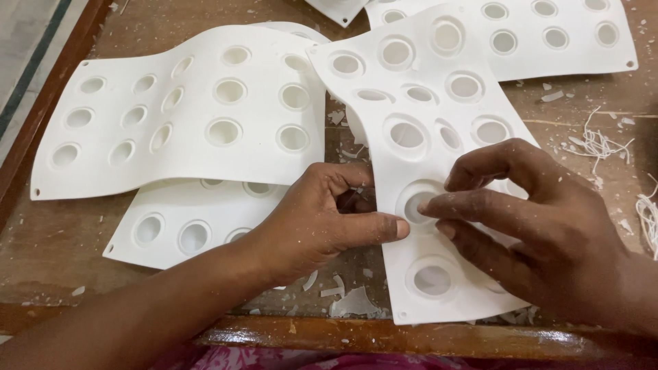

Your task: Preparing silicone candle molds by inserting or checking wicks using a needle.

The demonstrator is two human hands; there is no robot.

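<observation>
Pink cloth (288, 360) at bottom edge | white mould sheet (425, 157) on tabletop (55, 247) | left hand (315, 219) grasping mould's left edge | right hand (541, 226) fingertips (428, 205) press one cavity (415, 205); grip unclenched | advice: support beneath, press centrally

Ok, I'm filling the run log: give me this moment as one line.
left hand: grips mould edge | right hand: fingers at a cavity | white mould sheet: on wooden table
</observation>
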